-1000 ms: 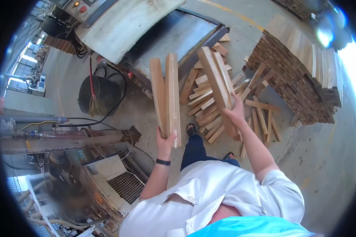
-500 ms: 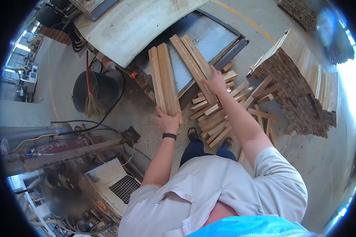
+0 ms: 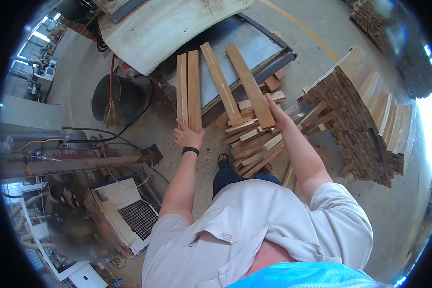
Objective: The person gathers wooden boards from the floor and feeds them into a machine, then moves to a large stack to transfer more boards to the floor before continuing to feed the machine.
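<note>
**Two hands at four wooden strips beside a metal worktop**

The left hand [image 3: 189, 136], a dark band [image 3: 190, 151] on its wrist, is closed around the near ends of two left strips [image 3: 194, 91], which lie side by side. The right hand [image 3: 277, 114] touches the right edge of a wide strip [image 3: 250, 86] near its near end; its fingers are partly hidden, so how firm its grip is cannot be told. Between them a narrow strip [image 3: 221, 84] slants from far left to near right, apart from the right hand.

The far parts of all four show against the worktop [image 3: 247, 41]; whether they rest on it is unclear. Their near ends reach past its near edge. A loose pile of wood [image 3: 259, 149] lies on the floor [image 3: 369, 218] on the near side, with a tall stack of wood [image 3: 360, 115] to its right. At left, a broom [image 3: 112, 113] stands against a dark bucket [image 3: 129, 98].
</note>
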{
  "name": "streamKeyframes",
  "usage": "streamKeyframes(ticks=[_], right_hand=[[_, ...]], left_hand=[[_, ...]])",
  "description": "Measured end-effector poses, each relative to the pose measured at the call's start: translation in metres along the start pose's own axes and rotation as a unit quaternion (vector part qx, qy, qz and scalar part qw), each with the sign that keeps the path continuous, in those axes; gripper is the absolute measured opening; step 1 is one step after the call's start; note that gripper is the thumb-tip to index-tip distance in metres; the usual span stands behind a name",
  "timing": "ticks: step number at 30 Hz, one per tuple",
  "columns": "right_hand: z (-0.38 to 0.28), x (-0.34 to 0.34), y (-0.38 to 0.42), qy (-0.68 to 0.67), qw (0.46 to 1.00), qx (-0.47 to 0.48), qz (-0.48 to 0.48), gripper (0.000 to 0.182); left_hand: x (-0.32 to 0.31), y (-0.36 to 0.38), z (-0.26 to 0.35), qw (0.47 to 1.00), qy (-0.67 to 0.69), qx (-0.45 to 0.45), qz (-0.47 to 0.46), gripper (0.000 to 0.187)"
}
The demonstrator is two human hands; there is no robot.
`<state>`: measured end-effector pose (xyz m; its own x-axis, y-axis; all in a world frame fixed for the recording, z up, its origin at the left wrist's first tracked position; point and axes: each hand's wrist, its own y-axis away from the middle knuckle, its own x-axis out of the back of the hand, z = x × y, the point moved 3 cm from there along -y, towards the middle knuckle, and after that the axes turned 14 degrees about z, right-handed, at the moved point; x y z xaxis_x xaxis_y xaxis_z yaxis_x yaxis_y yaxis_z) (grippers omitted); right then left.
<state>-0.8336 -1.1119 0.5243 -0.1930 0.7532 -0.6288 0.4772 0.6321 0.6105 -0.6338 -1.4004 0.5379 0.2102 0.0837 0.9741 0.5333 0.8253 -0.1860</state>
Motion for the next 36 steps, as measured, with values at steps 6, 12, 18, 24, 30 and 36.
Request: streamKeyframes(ticks=[6, 12, 18, 24, 30, 36], right_hand=[[-0.009, 0.043, -0.027, 0.271, 0.943, 0.114, 0.153, 0.067], [-0.053, 0.039, -0.081, 0.328, 0.911, 0.153, 0.195, 0.077], [-0.065, -0.012, -0.053, 0.783, 0.481, 0.237, 0.316, 0.082], [-0.098, -0.032, -0.128, 0.748, 0.452, 0.365, 0.321, 0.070], [-0.126, -0.101, -0.155, 0.622, 0.457, 0.520, 0.367, 0.065], [0.036, -0.109, -0.052, 0.711, 0.572, 0.293, 0.286, 0.092]], left_hand=[[0.000, -0.001, 0.004, 1.000, -0.011, 0.009, -0.028, 0.122], [0.000, -0.004, 0.001, 0.998, 0.011, 0.019, -0.062, 0.125], [0.009, -0.003, 0.001, 0.993, 0.051, -0.007, -0.103, 0.127], [0.007, -0.007, -0.002, 0.989, 0.077, -0.036, -0.119, 0.128], [0.004, -0.004, -0.007, 0.987, 0.096, -0.047, -0.119, 0.130], [0.004, -0.003, -0.006, 0.991, 0.074, -0.051, -0.097, 0.130]])
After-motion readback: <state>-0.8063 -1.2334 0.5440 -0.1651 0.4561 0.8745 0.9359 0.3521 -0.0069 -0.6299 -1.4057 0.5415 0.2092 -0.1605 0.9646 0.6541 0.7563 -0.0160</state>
